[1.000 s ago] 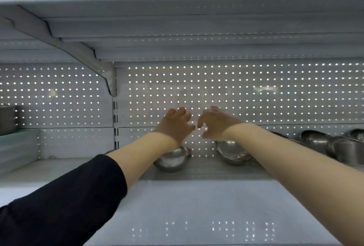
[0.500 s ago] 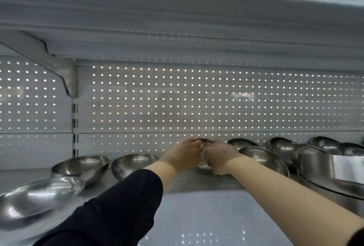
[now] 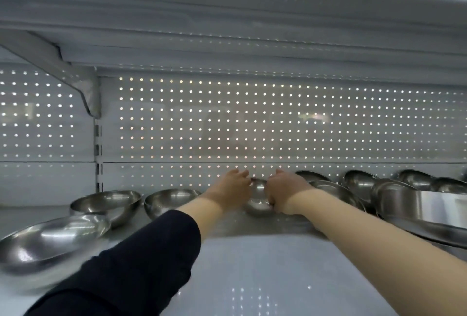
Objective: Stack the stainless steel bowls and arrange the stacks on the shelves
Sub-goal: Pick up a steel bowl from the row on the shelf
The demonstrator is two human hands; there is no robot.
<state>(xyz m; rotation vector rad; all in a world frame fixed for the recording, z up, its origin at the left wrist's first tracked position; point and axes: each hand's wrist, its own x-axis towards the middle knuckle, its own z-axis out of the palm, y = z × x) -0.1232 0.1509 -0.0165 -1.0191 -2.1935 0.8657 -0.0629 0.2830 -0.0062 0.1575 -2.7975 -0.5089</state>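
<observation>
Head view: hands [image 3: 255, 190] around small bowl [image 3: 259, 200]

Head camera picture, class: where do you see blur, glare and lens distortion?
Head view: motion blur smears the big bowl at lower left; bright glare streaks the pan at right; light shines through the holes of the back panel; the wide lens bends the shelf above; the small bowl between the hands is soft.

A white perforated back panel [image 3: 252, 123] glowed with points of light behind the shelving. An angled bracket [image 3: 75, 83] and slotted upright [image 3: 98, 148] stood toward its left edge.
</observation>
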